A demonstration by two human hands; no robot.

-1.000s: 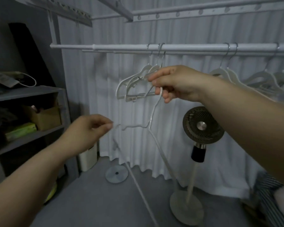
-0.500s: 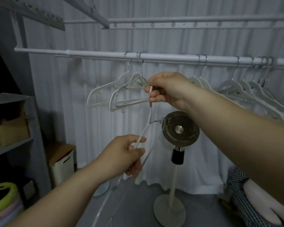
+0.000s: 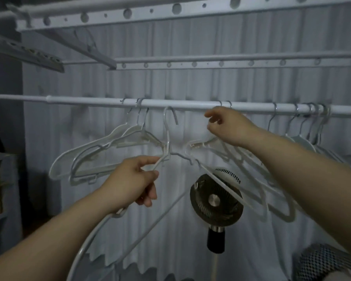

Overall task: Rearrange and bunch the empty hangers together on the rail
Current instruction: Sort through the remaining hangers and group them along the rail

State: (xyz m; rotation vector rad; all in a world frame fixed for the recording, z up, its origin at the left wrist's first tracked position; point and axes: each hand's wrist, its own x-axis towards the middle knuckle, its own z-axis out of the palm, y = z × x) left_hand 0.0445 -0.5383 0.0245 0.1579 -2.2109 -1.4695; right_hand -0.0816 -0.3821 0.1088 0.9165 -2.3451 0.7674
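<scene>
White curtain (image 3: pixel 190 84) behind; the rail (image 3: pixel 89 99) runs above both hands. The left hand (image 3: pixel 130 183) grips a loose hanger (image 3: pixel 167 138), its hook (image 3: pixel 171 111) just under the rail: lift it, then tip it over. The right hand (image 3: pixel 229 126) is at the neighbouring hangers (image 3: pixel 203 144); whether it holds them is unclear.

home laundry corner, clothes rail (image 3: pixel 170 103), curtain (image 3: pixel 190 82), standing fan (image 3: pixel 216 199)

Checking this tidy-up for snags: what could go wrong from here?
The loose hanger, held by the left hand, has its hook off the rail, so a weak grip could drop it. Its shoulders overlap the hung hangers beside it and may tangle with them. Its lower arm passes in front of the fan and might knock it.
</scene>
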